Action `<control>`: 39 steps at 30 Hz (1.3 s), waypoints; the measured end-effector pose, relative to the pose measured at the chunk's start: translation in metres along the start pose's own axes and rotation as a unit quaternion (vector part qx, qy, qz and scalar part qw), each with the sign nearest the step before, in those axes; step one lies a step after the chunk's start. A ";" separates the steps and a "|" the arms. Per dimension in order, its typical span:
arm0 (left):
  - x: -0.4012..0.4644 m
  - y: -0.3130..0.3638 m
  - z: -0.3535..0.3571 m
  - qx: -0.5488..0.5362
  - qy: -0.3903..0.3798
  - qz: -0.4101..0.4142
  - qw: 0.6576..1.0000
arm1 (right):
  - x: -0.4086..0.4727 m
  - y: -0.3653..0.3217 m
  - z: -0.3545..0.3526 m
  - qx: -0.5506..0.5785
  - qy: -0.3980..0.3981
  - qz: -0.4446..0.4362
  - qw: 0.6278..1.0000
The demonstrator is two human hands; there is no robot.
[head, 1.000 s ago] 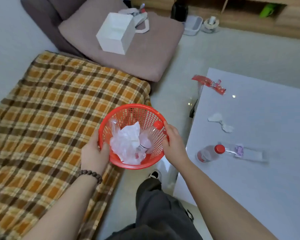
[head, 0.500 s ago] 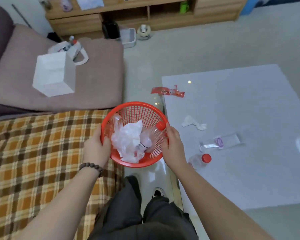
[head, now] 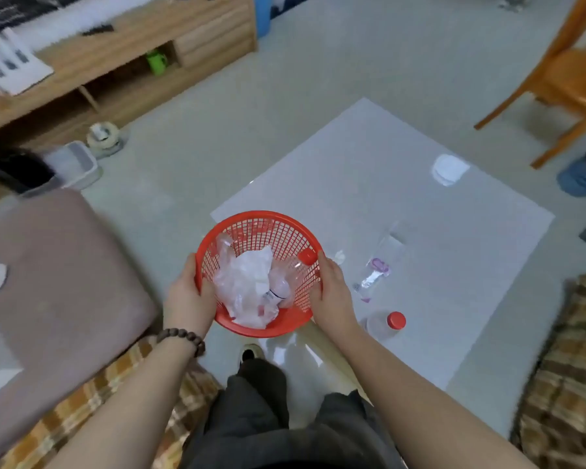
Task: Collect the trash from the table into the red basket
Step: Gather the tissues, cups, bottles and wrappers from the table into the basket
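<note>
Pale worktop (head: 369, 184), low. Red basket (head: 261, 228) gripped at rim, left hand (head: 186, 299) and right hand (head: 332, 299) fingers closed around it. Light, stiff mesh. Bottle (head: 384, 324) right of fingers: smooth, rolls; take by body.

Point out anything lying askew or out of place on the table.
A clear bottle with a red cap lies tipped on its side near the table edge. A clear wrapper with purple print sprawls flat beyond it. Both hands, left hand and right hand, grip the red basket.
</note>
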State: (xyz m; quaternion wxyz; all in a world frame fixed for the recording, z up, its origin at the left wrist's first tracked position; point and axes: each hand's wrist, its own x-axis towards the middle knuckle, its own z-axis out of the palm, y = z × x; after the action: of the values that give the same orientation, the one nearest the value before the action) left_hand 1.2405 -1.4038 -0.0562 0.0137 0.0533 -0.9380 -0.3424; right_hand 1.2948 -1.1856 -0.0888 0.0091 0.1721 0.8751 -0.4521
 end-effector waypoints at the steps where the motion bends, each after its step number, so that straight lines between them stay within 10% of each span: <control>1: 0.013 0.002 0.000 0.000 -0.013 0.022 1.000 | 0.002 -0.001 0.001 0.004 0.015 0.011 1.000; 11: 0.091 0.028 0.028 0.026 -0.146 0.144 0.978 | -0.024 0.045 -0.043 -0.225 0.230 0.105 0.941; 19: 0.091 0.047 0.053 0.083 -0.188 0.153 0.967 | -0.039 0.104 -0.023 -0.131 0.120 0.288 0.941; 31: 0.096 0.065 0.058 0.111 -0.186 0.138 0.966 | -0.017 0.001 -0.104 0.002 0.456 0.067 0.888; 39: 0.080 0.089 0.071 0.066 -0.223 0.186 0.955 | 0.021 -0.034 -0.085 0.042 0.338 -0.008 0.940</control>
State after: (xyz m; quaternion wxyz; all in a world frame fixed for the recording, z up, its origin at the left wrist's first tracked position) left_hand 1.1485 -1.2999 -0.0542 -0.1356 -0.1994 -0.9310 -0.2741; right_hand 1.2765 -1.1300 -0.0158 -0.2986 0.3078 0.8082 -0.4036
